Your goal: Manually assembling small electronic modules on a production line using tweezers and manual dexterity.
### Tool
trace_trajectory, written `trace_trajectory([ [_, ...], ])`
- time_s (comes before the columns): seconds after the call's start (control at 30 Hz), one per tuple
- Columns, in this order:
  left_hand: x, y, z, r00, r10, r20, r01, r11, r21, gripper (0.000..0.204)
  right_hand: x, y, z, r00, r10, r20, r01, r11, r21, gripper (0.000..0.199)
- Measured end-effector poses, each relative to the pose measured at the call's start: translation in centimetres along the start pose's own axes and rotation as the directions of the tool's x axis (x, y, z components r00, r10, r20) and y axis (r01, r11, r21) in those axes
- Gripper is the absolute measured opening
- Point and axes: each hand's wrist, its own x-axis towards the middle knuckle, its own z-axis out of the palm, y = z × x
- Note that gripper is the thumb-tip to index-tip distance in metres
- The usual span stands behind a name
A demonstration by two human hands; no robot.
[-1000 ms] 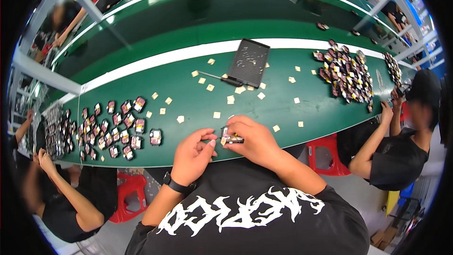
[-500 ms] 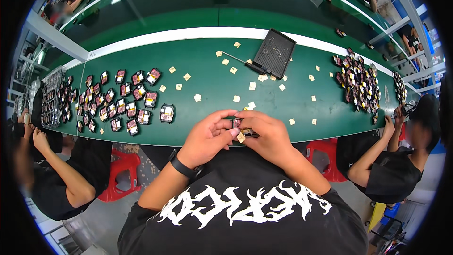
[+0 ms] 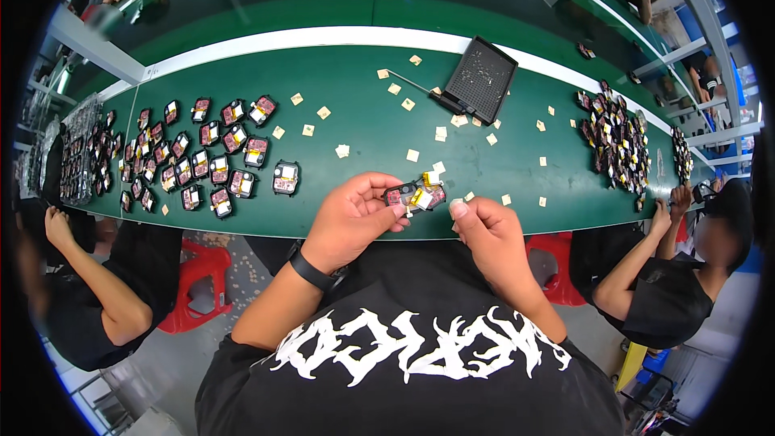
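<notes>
Looking down from head height, a person in a black shirt with white lettering sits at a long green table [image 3: 355, 97]. Left hand [image 3: 355, 222], with a black wristband, is closed around a small dark electronic module [image 3: 413, 195] with red and yellow parts, pinching it between thumb and fingers just above the near table edge. Right hand [image 3: 488, 234] sits just beside the module but apart from it, fingers curled, thumb raised; whether it grips anything cannot be told. Half a second ago both hands were pressed together around the module; now the right hand has drawn back to the right and the two are separated, the module staying with the left.

To the left on the table lie rows of similar modules [image 3: 214, 157], one of them alone [image 3: 286, 178] nearest the left hand. Small pale square pads [image 3: 412, 155] are scattered across the middle of the table. A black tray [image 3: 480, 79] lies tilted at the far side, well apart from the hands. A dense heap of modules [image 3: 617, 137] sits at the right end.

Another person [image 3: 662, 291] in black sits to the right, hand raised to the table edge. A third person [image 3: 89, 291] sits to the left, near a red stool [image 3: 198, 287].
</notes>
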Motion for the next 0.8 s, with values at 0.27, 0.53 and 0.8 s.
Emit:
trace_trajectory([
  [0.27, -0.4, -0.6, 0.6, 0.998, 0.063, -0.005, -0.062, 0.992, 0.113, 0.033, 0.3, 0.0, 0.1, 0.994, 0.079, 0.078, -0.078, 0.997, -0.022, 0.048],
  [0.53, -0.8, -1.4, 0.8, 0.994, 0.097, -0.051, -0.086, 0.979, 0.186, 0.030, 0.0, -1.8, 0.8, 0.969, 0.101, 0.226, -0.151, 0.965, 0.215, 0.009],
  [0.8, -0.9, -1.6, 0.9, 0.985, 0.137, -0.101, -0.097, 0.939, 0.329, 0.027, 0.9, -2.0, 1.9, 0.897, 0.299, 0.324, -0.378, 0.900, 0.217, 0.014],
])
